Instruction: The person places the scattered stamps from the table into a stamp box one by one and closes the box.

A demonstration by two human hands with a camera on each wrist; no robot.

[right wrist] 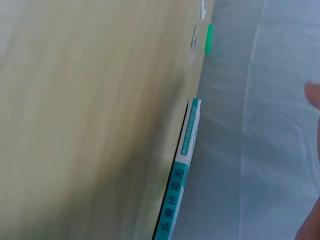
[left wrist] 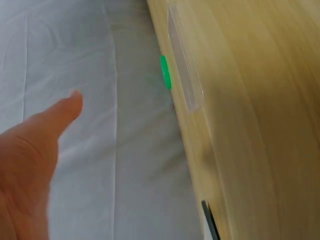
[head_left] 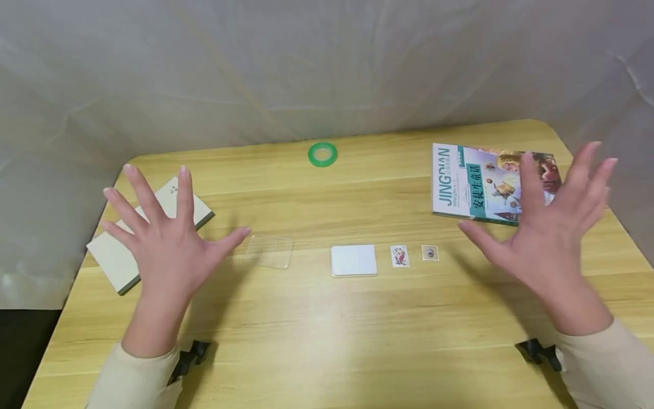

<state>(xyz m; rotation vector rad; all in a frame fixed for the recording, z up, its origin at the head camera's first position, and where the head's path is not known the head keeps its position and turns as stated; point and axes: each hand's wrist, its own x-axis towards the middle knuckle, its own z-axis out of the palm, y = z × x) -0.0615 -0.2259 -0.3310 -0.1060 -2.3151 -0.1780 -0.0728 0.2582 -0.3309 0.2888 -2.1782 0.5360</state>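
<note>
Now both hands raised, fingers spread, holding nothing, left hand [head_left: 166,241] over the pale notebook [head_left: 118,258] beside a clear plastic sleeve [head_left: 271,251], right hand [head_left: 549,233] before the colourful book [head_left: 472,182], white card [head_left: 353,260], two small stickers [head_left: 399,255], green tape ring [head_left: 322,154] on the wooden table [head_left: 327,341].

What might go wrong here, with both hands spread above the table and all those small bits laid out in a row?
The clear plastic cover nearly vanishes against the wood, right beside the left hand; that hand could knock it in coming down. The two small stickers lie loose and close together, so a sweep of the right hand might scatter them. The colourful book sits just behind that hand and could get nudged.
</note>
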